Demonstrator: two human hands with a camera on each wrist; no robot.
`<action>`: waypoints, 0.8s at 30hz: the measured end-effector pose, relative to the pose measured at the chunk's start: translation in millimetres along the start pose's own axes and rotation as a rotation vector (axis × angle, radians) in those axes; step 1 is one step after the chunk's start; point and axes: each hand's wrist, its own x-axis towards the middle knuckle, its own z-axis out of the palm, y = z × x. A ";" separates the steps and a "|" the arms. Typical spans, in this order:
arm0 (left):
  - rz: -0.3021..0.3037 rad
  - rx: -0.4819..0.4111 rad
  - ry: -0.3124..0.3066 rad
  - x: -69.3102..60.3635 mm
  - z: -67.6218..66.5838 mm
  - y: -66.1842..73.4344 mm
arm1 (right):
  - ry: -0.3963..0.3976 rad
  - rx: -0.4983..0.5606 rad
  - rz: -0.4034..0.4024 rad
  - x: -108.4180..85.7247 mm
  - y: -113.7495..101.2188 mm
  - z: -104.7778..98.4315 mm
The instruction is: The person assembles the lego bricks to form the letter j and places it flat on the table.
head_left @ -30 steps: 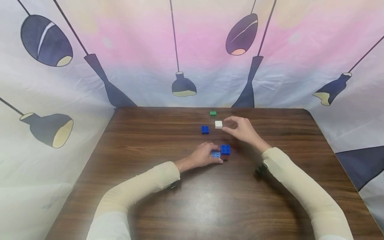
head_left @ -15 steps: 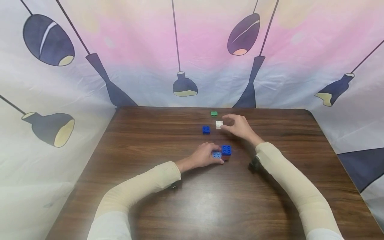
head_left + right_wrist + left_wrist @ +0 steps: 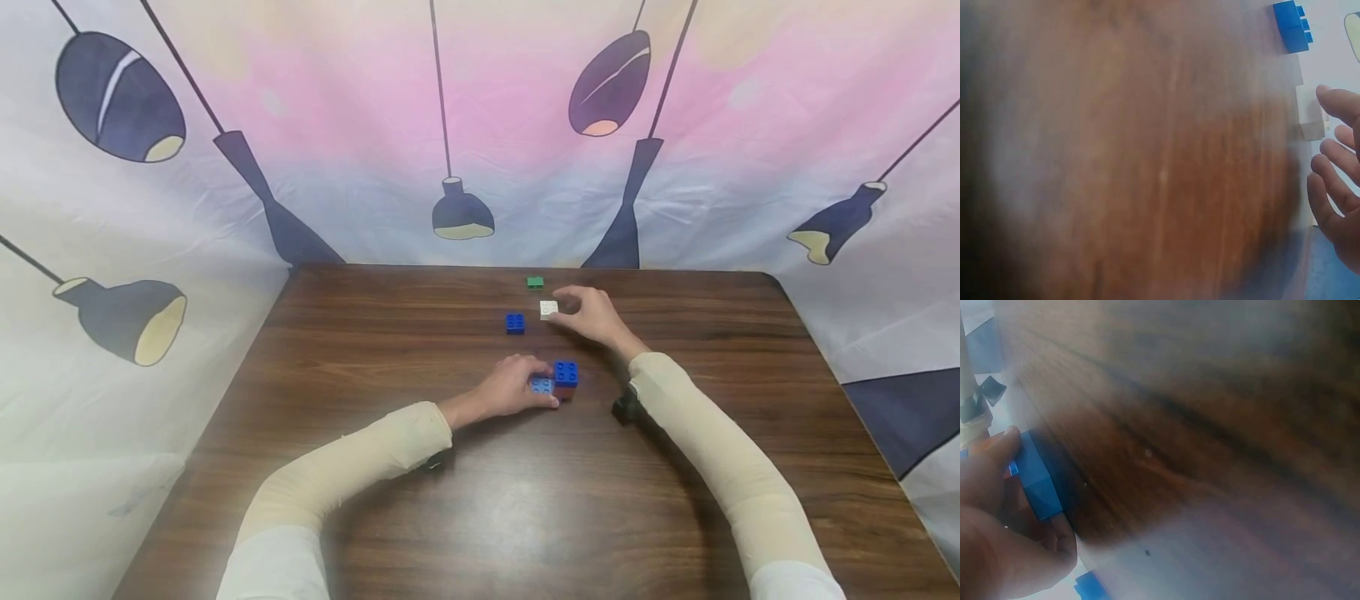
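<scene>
My left hand [image 3: 508, 388] grips a light blue brick [image 3: 542, 386], thumb on the near side and fingers on the far side. Against that brick's right side stands a stack with a dark blue brick [image 3: 566, 372] above a red one [image 3: 566, 392]. The left wrist view shows the blue brick [image 3: 1039, 478] between thumb and finger. My right hand [image 3: 597, 318] is beside a white brick [image 3: 548, 309], thumb tip at its near right corner. In the right wrist view its fingers are spread and loosely bent, and the thumb overlaps the white brick [image 3: 1309, 115].
A separate dark blue brick [image 3: 514, 324] lies left of the white one. Farther back, near the rear edge of the brown table [image 3: 375, 333], is a green brick [image 3: 535, 283]. A patterned cloth [image 3: 360, 167] hangs behind the table.
The right hand and forearm have shifted left, bringing the thumb to the white brick's corner. The left hand keeps its grip at the same spot.
</scene>
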 end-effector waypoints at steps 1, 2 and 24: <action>-0.001 0.000 0.001 0.0 -0.2 0.2 | -0.002 0.004 0.003 0.6 0.4 0.8; -0.002 0.000 0.000 0.1 -0.3 0.3 | -0.006 0.006 0.007 1.1 0.6 1.6; 0.014 0.014 0.013 2.2 3.6 -3.2 | 0.000 -0.041 0.010 5.1 4.2 10.8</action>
